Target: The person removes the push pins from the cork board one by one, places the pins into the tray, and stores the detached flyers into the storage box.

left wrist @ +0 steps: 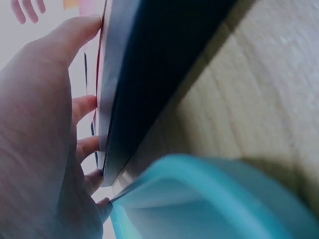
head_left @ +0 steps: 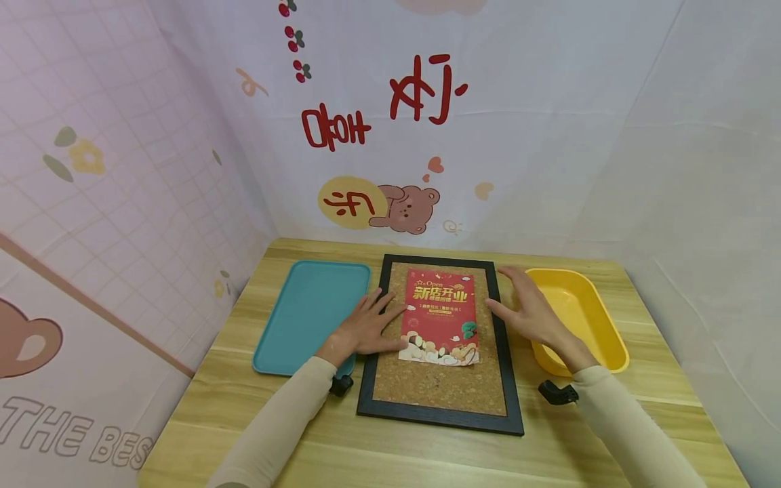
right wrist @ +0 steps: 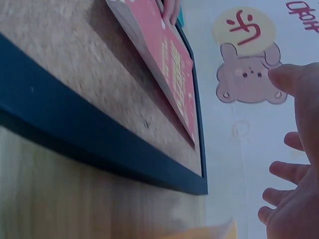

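A red flyer with gold lettering lies on a cork board that has a black frame. My left hand is spread over the board's left side, its thumb and fingers touching the flyer's left edge or close beside it. In the left wrist view the left fingers are extended above the frame. My right hand hovers over the frame's right side, fingers apart and holding nothing. The right wrist view shows the flyer's near edge standing a little off the cork.
A teal tray lies left of the board, its edge close to the frame. To the right stands a yellow bin, partly behind my right forearm. The wooden table backs onto a printed cloth.
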`<state>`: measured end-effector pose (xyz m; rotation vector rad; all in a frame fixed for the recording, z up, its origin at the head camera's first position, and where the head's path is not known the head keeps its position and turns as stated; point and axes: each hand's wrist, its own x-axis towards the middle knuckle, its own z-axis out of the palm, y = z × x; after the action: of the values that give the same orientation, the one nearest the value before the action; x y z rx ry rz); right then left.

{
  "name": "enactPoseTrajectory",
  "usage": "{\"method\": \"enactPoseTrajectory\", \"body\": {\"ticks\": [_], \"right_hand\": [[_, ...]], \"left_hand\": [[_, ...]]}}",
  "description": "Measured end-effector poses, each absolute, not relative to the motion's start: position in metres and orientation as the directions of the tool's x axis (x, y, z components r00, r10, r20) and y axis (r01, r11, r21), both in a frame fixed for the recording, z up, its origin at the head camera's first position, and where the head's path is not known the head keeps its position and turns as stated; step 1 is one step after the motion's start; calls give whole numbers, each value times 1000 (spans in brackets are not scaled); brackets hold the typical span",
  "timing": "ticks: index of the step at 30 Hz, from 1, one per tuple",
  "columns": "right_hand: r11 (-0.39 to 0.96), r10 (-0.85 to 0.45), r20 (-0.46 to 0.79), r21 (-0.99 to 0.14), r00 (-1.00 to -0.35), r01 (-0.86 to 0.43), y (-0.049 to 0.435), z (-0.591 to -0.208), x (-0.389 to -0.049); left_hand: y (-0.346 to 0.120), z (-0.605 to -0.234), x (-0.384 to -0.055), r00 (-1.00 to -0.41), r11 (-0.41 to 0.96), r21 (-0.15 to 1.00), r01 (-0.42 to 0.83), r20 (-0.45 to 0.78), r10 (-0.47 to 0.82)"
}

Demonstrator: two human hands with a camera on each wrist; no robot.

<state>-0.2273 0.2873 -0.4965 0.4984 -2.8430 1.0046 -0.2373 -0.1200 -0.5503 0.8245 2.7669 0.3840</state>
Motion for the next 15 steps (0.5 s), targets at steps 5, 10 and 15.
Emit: {"method": "enactPoseTrajectory", "body": {"ticks": [5, 10, 15], "right_hand": [[727, -282, 188, -597, -941, -338, 275, -501, -225], [708, -291, 181, -620, -939, -339, 266, -507, -223], [672, -310, 184, -652, -933, -352, 262, -512, -224]], "left_hand": [[-118, -549, -239, -818, 800, 319, 509, -111, 565], [-117, -549, -241, -827, 792, 337, 509, -64, 559], [-115, -549, -242, -845, 778, 390, 492, 1, 534]]}}
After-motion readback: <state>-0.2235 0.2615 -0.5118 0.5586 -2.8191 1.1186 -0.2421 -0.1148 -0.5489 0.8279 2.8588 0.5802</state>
